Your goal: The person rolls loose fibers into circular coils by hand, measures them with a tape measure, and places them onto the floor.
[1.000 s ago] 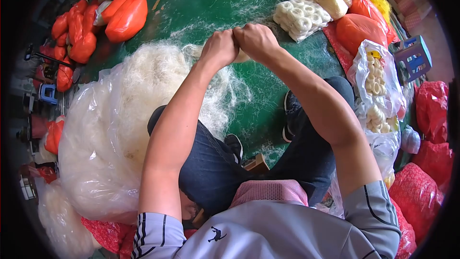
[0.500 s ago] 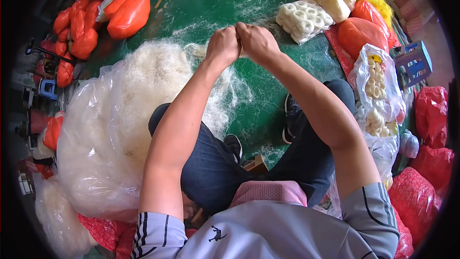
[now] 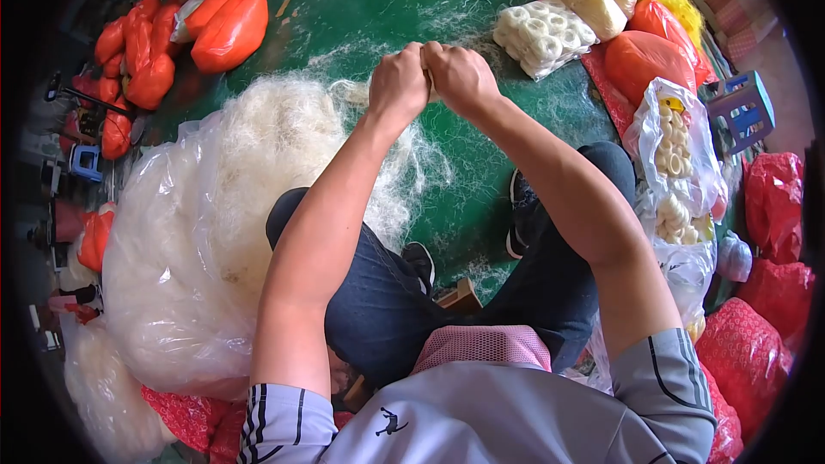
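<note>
My left hand [image 3: 400, 82] and my right hand [image 3: 461, 76] are closed side by side, knuckles touching, at arm's length over the floor. Both are wrapped around a hank of pale fibre [image 3: 351, 93]. One end of it sticks out to the left of my left hand, and a bit shows below and between the fists. How it runs inside the fingers is hidden. Left of my forearm lies a big fluffy heap of cream fibre [image 3: 275, 133], spilling from a large clear plastic bag [image 3: 163, 241].
Loose strands litter the green floor [image 3: 378, 13]. A pack of white rings [image 3: 545, 37] lies at the upper right, beside orange bags [image 3: 649, 64]. An open plastic bag [image 3: 640, 133] holds more rings. Red bags [image 3: 743, 361] line the right, orange bags [image 3: 230, 30] the upper left.
Both fists have shifted very slightly downward and stay pressed together on the fibre. The surroundings look the same.
</note>
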A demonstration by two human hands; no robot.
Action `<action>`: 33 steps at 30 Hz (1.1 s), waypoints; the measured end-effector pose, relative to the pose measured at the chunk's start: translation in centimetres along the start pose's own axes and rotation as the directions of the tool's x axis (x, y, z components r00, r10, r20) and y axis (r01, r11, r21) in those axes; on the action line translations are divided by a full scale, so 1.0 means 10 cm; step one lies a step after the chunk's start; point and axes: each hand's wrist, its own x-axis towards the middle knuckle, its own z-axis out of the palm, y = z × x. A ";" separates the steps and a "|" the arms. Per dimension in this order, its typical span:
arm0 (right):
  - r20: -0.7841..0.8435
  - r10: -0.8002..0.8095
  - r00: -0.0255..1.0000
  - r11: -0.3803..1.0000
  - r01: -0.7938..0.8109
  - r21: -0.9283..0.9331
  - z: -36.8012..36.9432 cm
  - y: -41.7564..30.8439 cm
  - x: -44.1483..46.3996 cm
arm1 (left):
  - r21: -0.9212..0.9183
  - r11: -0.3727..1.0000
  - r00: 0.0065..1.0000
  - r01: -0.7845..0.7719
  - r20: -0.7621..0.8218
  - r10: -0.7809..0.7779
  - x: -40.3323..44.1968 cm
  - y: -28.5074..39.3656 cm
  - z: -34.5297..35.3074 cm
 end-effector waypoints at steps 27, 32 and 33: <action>-0.170 -0.018 0.985 1.000 0.019 0.006 -0.07 -0.08 0.01 | -0.042 0.995 0.986 -0.093 -0.142 0.086 0.03 0.02 -0.02; -0.153 -0.023 0.988 1.000 0.021 -0.015 -0.02 0.01 0.05 | -0.009 0.997 0.981 -0.075 -0.182 0.072 0.02 0.01 0.00; -0.105 -0.011 0.994 0.999 0.006 -0.048 -0.07 -0.04 0.04 | 0.055 0.992 0.968 -0.112 -0.219 0.122 0.01 0.00 0.03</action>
